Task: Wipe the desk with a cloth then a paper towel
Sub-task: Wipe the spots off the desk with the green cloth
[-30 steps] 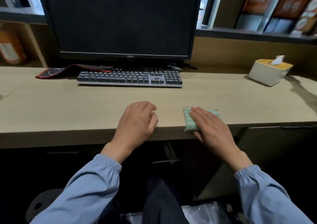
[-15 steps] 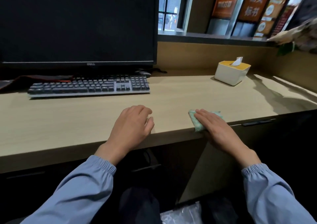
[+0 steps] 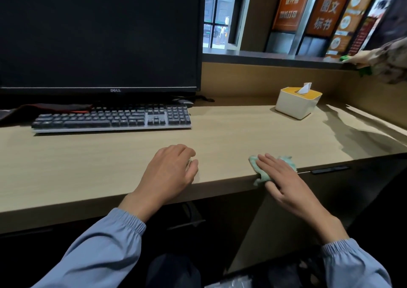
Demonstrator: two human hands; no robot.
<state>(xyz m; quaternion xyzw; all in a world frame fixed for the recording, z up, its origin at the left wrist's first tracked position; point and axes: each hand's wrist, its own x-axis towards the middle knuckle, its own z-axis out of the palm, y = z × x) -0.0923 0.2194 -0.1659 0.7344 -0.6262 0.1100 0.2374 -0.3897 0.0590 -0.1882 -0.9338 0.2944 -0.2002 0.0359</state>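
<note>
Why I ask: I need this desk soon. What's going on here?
A person is wiping the desk. Their right hand presses flat on a green cloth at the front edge. The left hand rests curled on the desktop beside it; whether it holds anything is unclear. The tissue box stands at the back, untouched.

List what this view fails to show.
Head view: the whitish thing under the left hand, which hides what it is.
Head view: most of the cloth, covered by the right hand.
Head view: the monitor, its top and left side cut off by the frame edge.
</note>
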